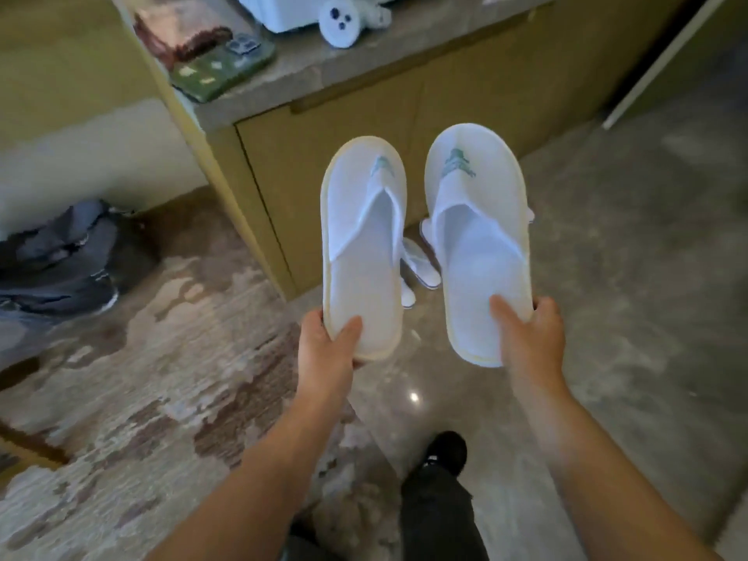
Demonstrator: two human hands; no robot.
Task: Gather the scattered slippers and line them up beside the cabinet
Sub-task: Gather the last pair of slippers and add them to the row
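Two white slippers are held in the air, toes pointing away: the left slipper (362,244) is pinched at its heel by the left hand (330,344), the right slipper (477,236) gripped at its heel by the right hand (530,336). Beyond them, more slippers (419,263) lie on the floor (607,257) against the cabinet (344,127). This looks like the carrying step; next, both need lowering side by side next to those.

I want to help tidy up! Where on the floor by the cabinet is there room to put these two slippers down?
Bare grey stone floor runs along the yellow wooden cabinet, right of the white slippers already lying there. That spot behind the two held white slippers is crowded. The patchy brown rug fills the left.
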